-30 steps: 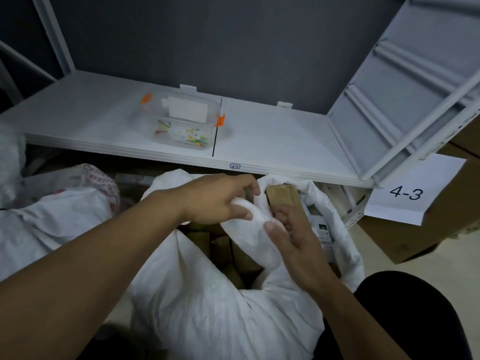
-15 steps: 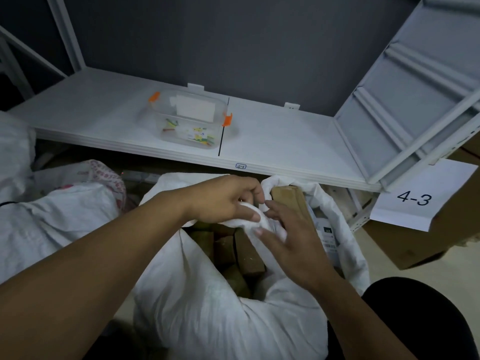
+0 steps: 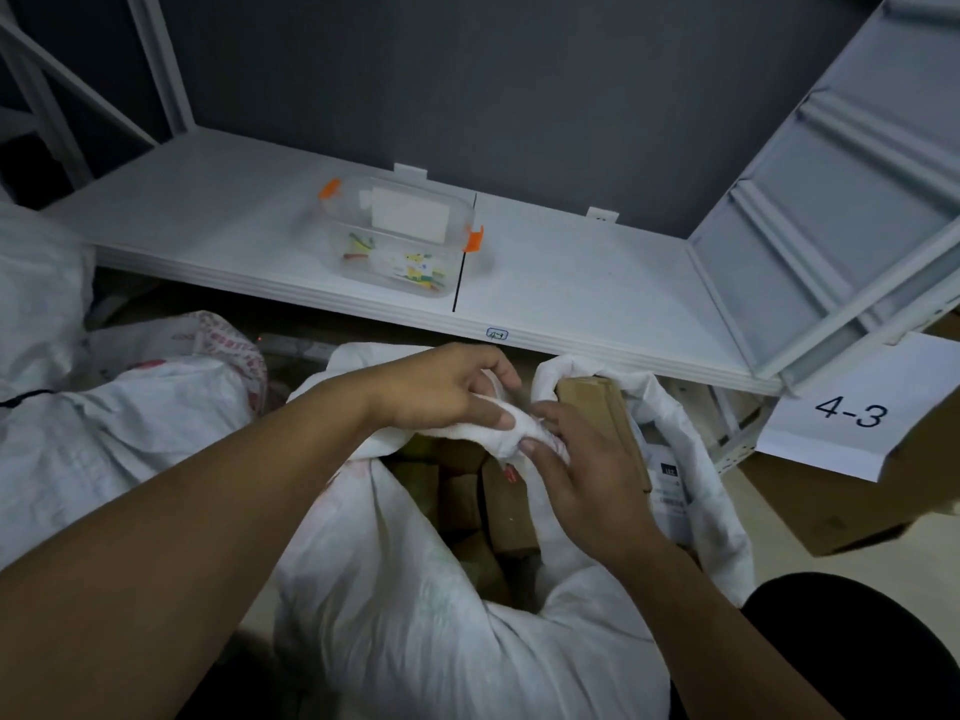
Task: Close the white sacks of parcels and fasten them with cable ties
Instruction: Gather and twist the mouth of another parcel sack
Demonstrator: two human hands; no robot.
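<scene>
A white woven sack (image 3: 405, 605) stands open in front of me, with several brown cardboard parcels (image 3: 511, 506) showing inside. My left hand (image 3: 441, 389) grips a bunched fold of the sack's rim above the opening. My right hand (image 3: 576, 459) pinches the same fold from the right, its fingertips touching the left hand's. One tall parcel (image 3: 597, 407) sticks up behind my right hand. A small red bit (image 3: 510, 474) hangs under the gathered cloth. No cable tie shows in either hand.
A white shelf (image 3: 597, 283) runs across above the sack, carrying a clear plastic box with orange clips (image 3: 400, 241) that holds coloured ties. Other filled sacks (image 3: 104, 439) lie to the left. A cardboard box with a "4-3" label (image 3: 852, 413) sits at right.
Both hands have drawn closer together on the sack's rim, bunching more cloth between them. The view has tilted slightly down.
</scene>
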